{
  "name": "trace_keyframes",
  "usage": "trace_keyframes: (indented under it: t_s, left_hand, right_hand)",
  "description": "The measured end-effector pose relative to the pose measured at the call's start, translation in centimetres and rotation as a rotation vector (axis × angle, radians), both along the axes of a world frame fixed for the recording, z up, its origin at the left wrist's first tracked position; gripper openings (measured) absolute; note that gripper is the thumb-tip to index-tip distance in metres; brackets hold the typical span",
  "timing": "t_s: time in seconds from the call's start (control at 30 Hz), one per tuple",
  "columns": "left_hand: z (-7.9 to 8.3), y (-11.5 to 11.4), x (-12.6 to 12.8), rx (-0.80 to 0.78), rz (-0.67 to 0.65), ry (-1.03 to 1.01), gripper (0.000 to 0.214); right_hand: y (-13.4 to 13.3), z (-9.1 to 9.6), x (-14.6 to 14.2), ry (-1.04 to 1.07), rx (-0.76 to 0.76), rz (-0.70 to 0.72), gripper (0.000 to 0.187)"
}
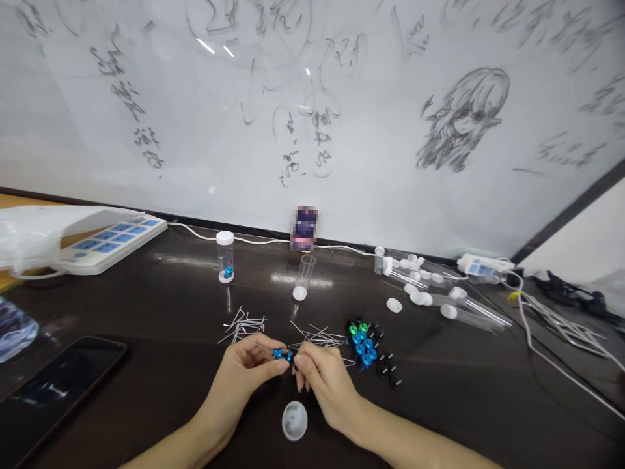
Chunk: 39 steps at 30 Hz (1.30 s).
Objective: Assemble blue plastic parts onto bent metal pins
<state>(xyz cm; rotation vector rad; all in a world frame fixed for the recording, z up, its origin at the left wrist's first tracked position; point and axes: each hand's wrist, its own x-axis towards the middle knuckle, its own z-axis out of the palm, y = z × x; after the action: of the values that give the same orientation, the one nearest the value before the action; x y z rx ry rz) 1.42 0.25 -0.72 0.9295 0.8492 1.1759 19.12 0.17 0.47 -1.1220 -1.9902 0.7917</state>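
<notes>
My left hand [248, 366] pinches a small shiny blue metal part [282, 354] between thumb and fingers. Close against it on the right, my right hand [326, 378] has its fingertips pressed together beside the blue part; what they hold, if anything, is hidden. Below both hands stands a small white cup [295, 421] with tiny pieces inside. Bent metal rods like hex keys lie beyond the left hand in one pile [243, 324] and behind the right hand in another pile [318, 337]. Right of the right hand sit several blue parts [364, 350], green parts [358, 329] and black-headed screws [389, 370].
A capped clear tube [225, 257] holds a blue piece; an uncapped tube [306, 270] stands right of it. More tubes and white caps [420, 280] lie at right. A phone [58, 397], a power strip [114, 244] and white cables [561, 319] flank the dark table. Behind is a whiteboard [219, 156].
</notes>
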Motion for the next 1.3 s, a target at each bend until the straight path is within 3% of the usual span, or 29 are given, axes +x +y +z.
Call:
trace_keyframes:
  t_s: [0.17, 0.37, 0.6, 0.73, 0.97, 1.17, 1.3]
  left_hand:
    - [0.09, -0.06, -0.08, -0.009, 0.029, 0.016, 0.018]
    - [0.1, 0.28, -0.09, -0.006, 0.072, 0.024, 0.019]
    - [0.36, 0.06, -0.08, -0.022, 0.042, 0.018, 0.019]
    - [0.4, 0.14, -0.05, -0.021, 0.023, -0.016, 0.017]
    - [0.47, 0.14, 0.01, -0.017, 0.013, -0.005, 0.017]
    - [0.54, 0.03, 0.0, -0.013, 0.024, 0.004, 0.017]
    - [0.6, 0.02, 0.03, -0.014, 0.032, 0.023, 0.017]
  right_hand:
    - [0.08, 0.27, 0.0, 0.04, -0.021, 0.032, 0.044]
    - [0.11, 0.13, -0.19, 0.079, 0.061, -0.04, 0.009]
    - [0.01, 0.25, -0.06, 0.049, 0.016, 0.001, 0.024]
    - [-0.07, 0.03, -0.15, 0.054, 0.097, -0.039, 0.01]
    - [-0.03, 0.08, -0.12, 0.051, 0.009, -0.013, 0.023]
    - [-0.1, -0.26, -0.24, 0.052, 0.126, -0.06, 0.008]
    - [-0.15, 0.1, -0.11, 0.064, 0.058, -0.038, 0.014]
